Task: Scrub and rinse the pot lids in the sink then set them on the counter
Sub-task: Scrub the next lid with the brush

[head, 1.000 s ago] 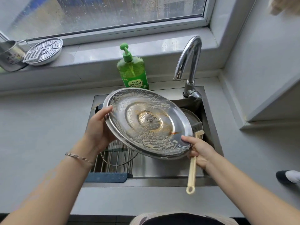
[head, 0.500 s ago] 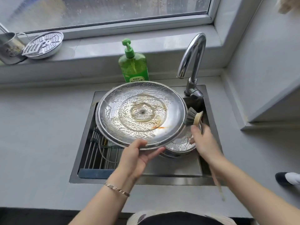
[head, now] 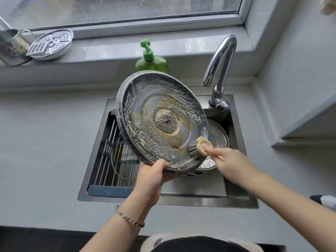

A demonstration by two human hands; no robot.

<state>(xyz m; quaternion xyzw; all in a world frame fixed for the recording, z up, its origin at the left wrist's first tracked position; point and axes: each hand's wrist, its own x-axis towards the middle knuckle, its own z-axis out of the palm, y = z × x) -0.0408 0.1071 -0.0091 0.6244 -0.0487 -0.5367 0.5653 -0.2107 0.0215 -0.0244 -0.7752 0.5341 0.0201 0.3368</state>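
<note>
A large steel pot lid (head: 154, 113), its underside streaked with suds and brown residue, is tilted up over the sink (head: 181, 195). My left hand (head: 151, 177) grips its near rim from below. My right hand (head: 231, 164) holds a beige dish brush (head: 200, 146), one finger on the brush head, with the bristles pressed against the lid's lower right edge. A second, smaller steel lid (head: 218, 139) lies in the sink basin behind the brush, partly hidden.
A chrome faucet (head: 220, 66) arches over the sink's back right. A green soap bottle (head: 151, 60) stands behind the lid. A roll-up drying rack (head: 112, 160) covers the sink's left side. A steel cup (head: 11, 46) and a perforated steamer plate (head: 52, 42) sit on the windowsill.
My left hand shifted from the lid's left edge to its near rim and tipped the lid steeper. My right hand brought the brush head up onto the lid's lower right.
</note>
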